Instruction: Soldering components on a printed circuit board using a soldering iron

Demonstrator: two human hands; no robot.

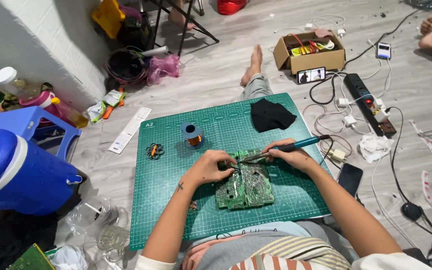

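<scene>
A green circuit board (246, 186) lies on a green cutting mat (176, 200) on the floor. My right hand (291, 156) grips a soldering iron (296, 146) with a teal handle, its tip pointing left onto the board's top edge. My left hand (210, 167) pinches something small and dark at the same spot, right by the iron's tip; what it is I cannot tell. A spool of solder wire (193, 135) stands on the mat behind my left hand. A small orange and black part (154, 150) lies to the spool's left.
A black cloth (271, 115) lies on the mat's far right. A power strip (368, 102), cables and a phone (350, 178) sit to the right. A cardboard box (309, 51) with a small screen stands behind. A blue jug (16, 175) and stool (33, 127) are left. Other people's bare feet (252, 65) rest nearby.
</scene>
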